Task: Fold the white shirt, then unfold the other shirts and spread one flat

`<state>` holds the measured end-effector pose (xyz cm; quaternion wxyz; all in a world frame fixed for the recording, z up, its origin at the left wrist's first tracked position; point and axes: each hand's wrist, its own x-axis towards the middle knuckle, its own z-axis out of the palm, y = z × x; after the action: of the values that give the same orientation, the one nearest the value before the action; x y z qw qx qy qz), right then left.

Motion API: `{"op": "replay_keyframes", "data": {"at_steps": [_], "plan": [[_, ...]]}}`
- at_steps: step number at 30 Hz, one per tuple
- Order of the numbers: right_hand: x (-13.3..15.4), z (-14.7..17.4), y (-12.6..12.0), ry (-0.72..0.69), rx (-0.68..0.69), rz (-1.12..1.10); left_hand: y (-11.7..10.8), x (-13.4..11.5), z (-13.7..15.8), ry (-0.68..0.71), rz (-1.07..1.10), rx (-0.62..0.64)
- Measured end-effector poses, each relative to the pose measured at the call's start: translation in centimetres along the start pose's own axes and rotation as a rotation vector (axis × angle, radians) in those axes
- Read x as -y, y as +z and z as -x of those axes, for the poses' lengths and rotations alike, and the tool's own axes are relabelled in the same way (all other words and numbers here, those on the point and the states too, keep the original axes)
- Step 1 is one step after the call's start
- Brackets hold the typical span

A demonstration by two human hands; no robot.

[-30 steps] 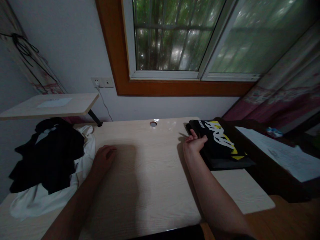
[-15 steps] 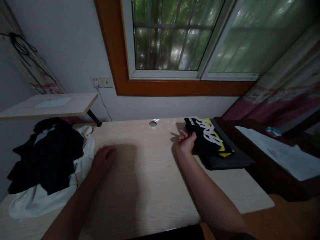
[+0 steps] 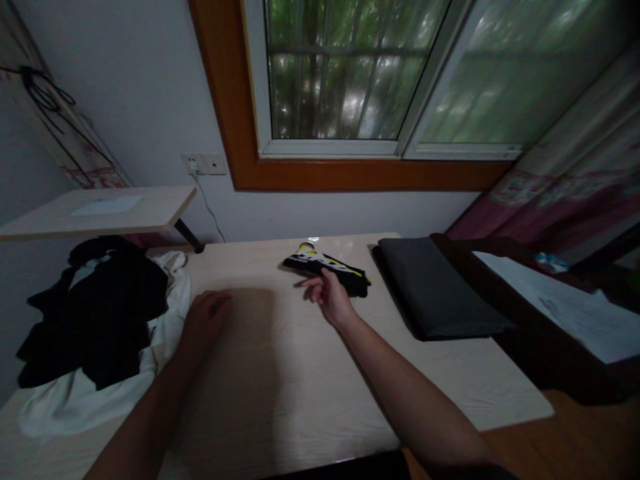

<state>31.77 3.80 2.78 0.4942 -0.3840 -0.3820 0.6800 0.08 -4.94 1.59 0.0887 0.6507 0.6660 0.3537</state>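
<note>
Right hand [image 3: 330, 297] is gripping a folded black garment [image 3: 337, 268] by its near edge, thumb on top, other fingers partly extended; the garment, white-and-yellow print showing, is sitting over the middle of the table's [image 3: 320, 387] far part. Left hand [image 3: 207, 317] is resting on the tabletop, loosely half-curled and holding nothing visible. Beside it, dark clothing [image 3: 115, 313] is lying heaped on white cloth [image 3: 85, 403]. Rightward, a dark grey folded item [image 3: 440, 293] is lying flat near the table's edge.
</note>
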Motion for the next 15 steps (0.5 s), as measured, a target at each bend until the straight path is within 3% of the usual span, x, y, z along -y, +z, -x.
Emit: {"op": "replay_keyframes", "data": {"at_steps": [4,6,8,11,15], "plan": [[-0.1,1.0,0.4,0.351,0.573,0.218,-0.4,0.2,-0.1,-0.022,0.006,-0.098],[-0.1,1.5,0.5,0.401,0.729,0.311,-0.6,0.2,-0.1,-0.039,0.049,-0.147],[-0.1,1.8,0.7,0.365,0.693,0.37,-0.9,0.2,0.0,-0.075,0.099,-0.18],[-0.6,1.4,0.8,0.251,0.485,0.418,-0.9,0.1,0.0,-0.1,0.124,-0.176],[-1.5,0.4,0.2,0.02,0.308,0.564,-0.4,0.1,-0.1,-0.029,0.118,-0.109]]}}
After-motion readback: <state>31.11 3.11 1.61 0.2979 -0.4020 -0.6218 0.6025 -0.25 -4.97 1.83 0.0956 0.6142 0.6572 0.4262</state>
